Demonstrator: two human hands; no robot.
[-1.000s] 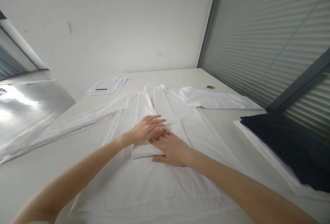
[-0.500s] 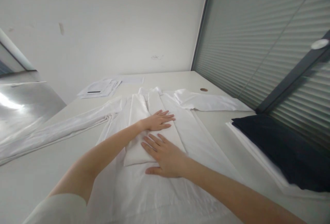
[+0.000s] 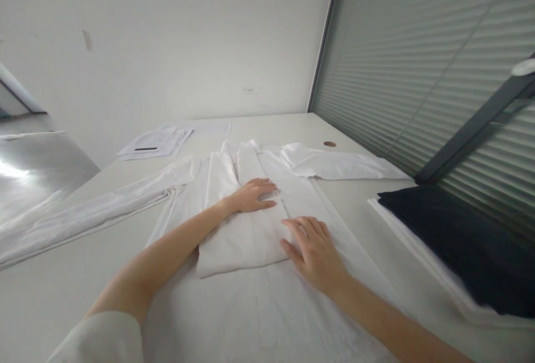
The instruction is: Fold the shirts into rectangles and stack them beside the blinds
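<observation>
A white long-sleeved garment (image 3: 251,318) is spread over the table, its collar (image 3: 240,145) at the far end and a sleeve stretched out to each side. On its middle lies a folded white piece of cloth (image 3: 238,240). My left hand (image 3: 256,194) rests palm down on the upper part of that piece, fingers extended and slightly bent. At its right edge is my right hand (image 3: 317,251), fingers gently curved and thumb held apart from them. Whether the right fingertips press on the cloth, I cannot tell.
Dark folded cloth (image 3: 460,246) lies over white folded cloth (image 3: 418,262) at the right. Paper sheets (image 3: 156,143) sit at the table's back left. A round hole (image 3: 330,144) is in the tabletop near the blinds (image 3: 409,73), beside the wall.
My right hand has slid right, from the middle of the folded piece to its right edge, its fingers now more curved. My left hand stays almost in place, its fingers a little more bent.
</observation>
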